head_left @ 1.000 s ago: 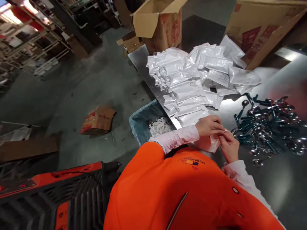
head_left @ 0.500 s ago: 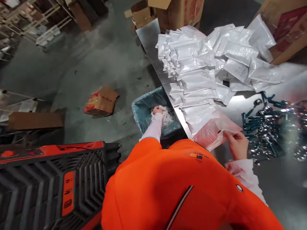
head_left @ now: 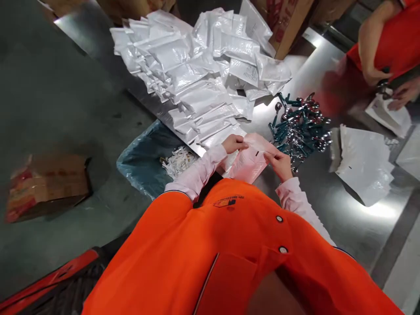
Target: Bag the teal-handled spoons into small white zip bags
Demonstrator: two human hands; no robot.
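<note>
Between my hands lies a white plastic mailing bag (head_left: 246, 165), tinted pink by reflected light, with a small dark mark near its top edge. My left hand (head_left: 234, 143) pinches its far left corner. On the right edge, beside the dark mark, my right hand (head_left: 280, 164) holds it between thumb and fingers. What is inside the bag cannot be made out. Just beyond my right hand is a heap of shiny metal utensils with teal handles (head_left: 300, 127). Filled white bags (head_left: 203, 96) lie in an overlapping row and a loose pile past my left hand.
A bin with a blue liner (head_left: 138, 164) holds white strips (head_left: 180, 162) left of the metal table (head_left: 331, 210). Flat white bags (head_left: 364, 164) lie at right. Across the table, a co-worker's hands (head_left: 402, 94) handle a bag. A cardboard box (head_left: 49, 186) sits on the floor.
My left hand has come out of the bin up to the bag, which my right hand still holds. The view has swung right, bringing the flat bags and the co-worker into sight.
</note>
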